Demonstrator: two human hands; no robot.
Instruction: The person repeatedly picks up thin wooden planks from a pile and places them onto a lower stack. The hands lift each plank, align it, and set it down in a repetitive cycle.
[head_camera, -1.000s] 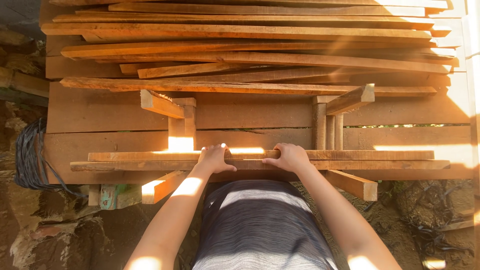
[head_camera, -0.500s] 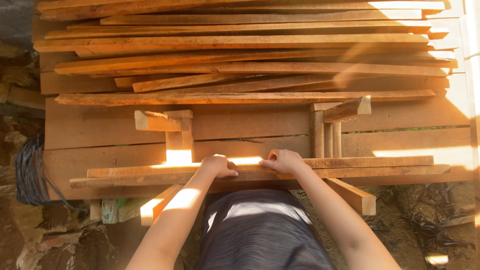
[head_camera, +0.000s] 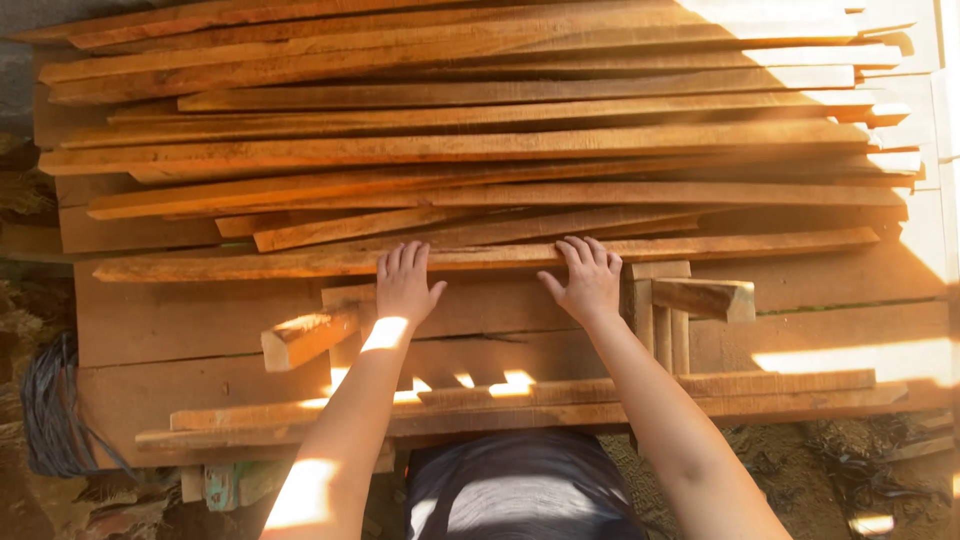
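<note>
We had both hands flat on one long, thin wooden slat, the nearest of the stack, which lay lengthwise across the middle of the plank surface. Our left hand pressed down with its fingers straight and close together, clamped on nothing. Our right hand lay likewise, fingers slightly spread over the slat's top face. Behind it rose a loose pile of rough-sawn slats, orange-brown with a coarse grain, reaching to the far edge. Two more slats lay along the near edge, and a short square block stuck out just beside our right hand.
</note>
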